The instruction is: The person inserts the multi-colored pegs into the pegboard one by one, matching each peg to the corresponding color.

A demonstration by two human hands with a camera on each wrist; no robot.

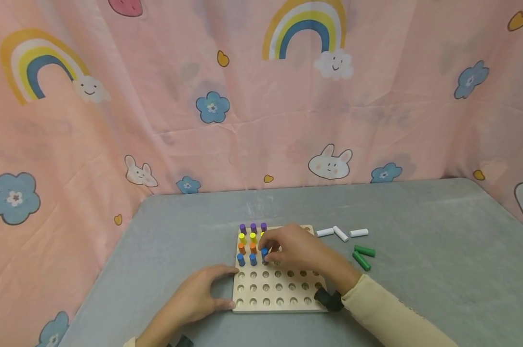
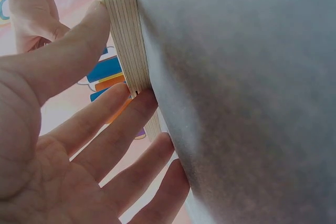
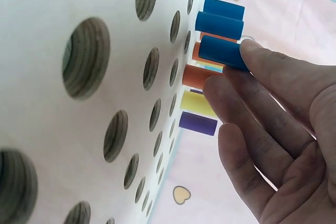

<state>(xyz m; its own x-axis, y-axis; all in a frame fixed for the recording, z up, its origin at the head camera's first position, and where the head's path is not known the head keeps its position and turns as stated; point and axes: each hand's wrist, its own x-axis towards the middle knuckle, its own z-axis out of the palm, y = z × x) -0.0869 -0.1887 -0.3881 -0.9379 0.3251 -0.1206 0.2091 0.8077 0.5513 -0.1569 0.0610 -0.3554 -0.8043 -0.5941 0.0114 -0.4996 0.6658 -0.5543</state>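
A pale wooden pegboard [image 1: 272,295] with rows of round holes lies on the table. My right hand [image 1: 302,250] pinches a blue peg [image 3: 220,52] between thumb and fingertips over the board, in line with two standing blue pegs [image 1: 253,260]. Whether the held peg's lower end is inside a hole, I cannot tell. Behind stand orange pegs [image 1: 241,248], yellow pegs [image 1: 242,238] and purple pegs [image 1: 253,227], some partly covered by the right hand. With extended fingers, my left hand [image 1: 194,295] touches the board's left side; its layered edge [image 2: 123,30] shows in the left wrist view.
Right of the board, three white pegs [image 1: 358,233] and two green pegs [image 1: 361,260] lie loose on the grey table [image 1: 426,270]. A pink patterned curtain [image 1: 252,144] hangs behind the table. A dark strap [image 1: 328,300] is at my right wrist, over the board's front right corner.
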